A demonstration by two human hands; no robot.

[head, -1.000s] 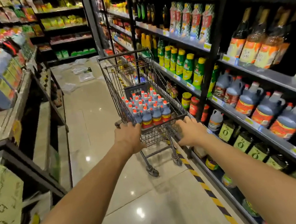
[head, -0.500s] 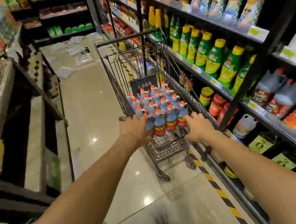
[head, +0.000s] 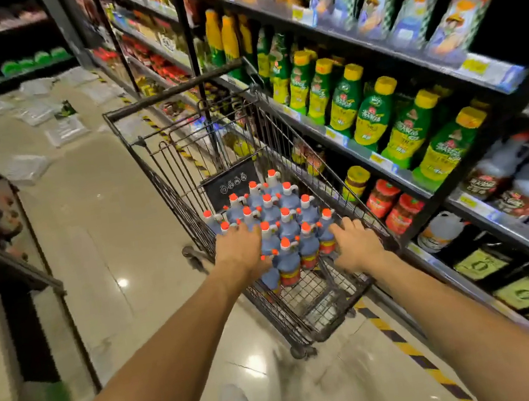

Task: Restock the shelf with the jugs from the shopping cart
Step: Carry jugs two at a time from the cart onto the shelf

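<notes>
Camera and both arms are closing in on the shopping cart (head: 170, 185) since a second ago; the cart is now sitting bigger and lower in view, parked just beside the right-hand shelf (head: 479, 210). The left hand (head: 239, 250) is moving off the near rim and is now reaching over the jugs (head: 279, 218), fingers spread flat across the caps, not wrapped round any jug that shows. The right hand (head: 356, 245) is stretching forward at the cart's right rim, next to the nearest jugs; cannot tell if it is gripping wire or a jug. Judgement: pushing is ending, first pick is starting, nothing shelved yet.

The jugs are all standing upright, packed tight in the cart basket: dark blue-grey plastic, small side handles, orange-red caps, red-yellow labels. The cart is thin dark wire mesh with a matte bar handle. Similar jugs are sitting blurred on the shelf. Green squeeze bottles (head: 376, 111) with yellow caps are lining the level above. The floor (head: 91, 223) is glossy tile, throwing glare.
</notes>
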